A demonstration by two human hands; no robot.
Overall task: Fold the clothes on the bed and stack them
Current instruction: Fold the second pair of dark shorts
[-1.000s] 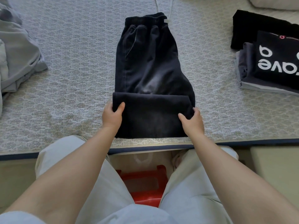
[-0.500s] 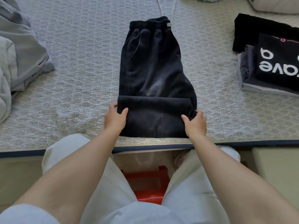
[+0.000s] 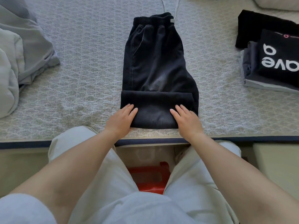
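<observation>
This is a bedroom in a home. A bed (image 3: 77, 88) with a pale grey quilted cover, edged in dark piping along its near side, fills the upper half of the frame. Crumpled grey bedding (image 3: 21, 50) is heaped at the upper left, and a stack of folded clothes (image 3: 267, 62) sits at the upper right. Black trousers (image 3: 157, 65) lie at centre. A red plastic stool (image 3: 148, 178) shows at lower centre.

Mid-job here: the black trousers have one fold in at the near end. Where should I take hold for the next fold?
Probably grip the black trousers at the two near corners of the folded band, where the left hand and right hand rest flat. Come from the bed's near edge: the fold there is thick and straight and should carry toward the waistband evenly.
</observation>
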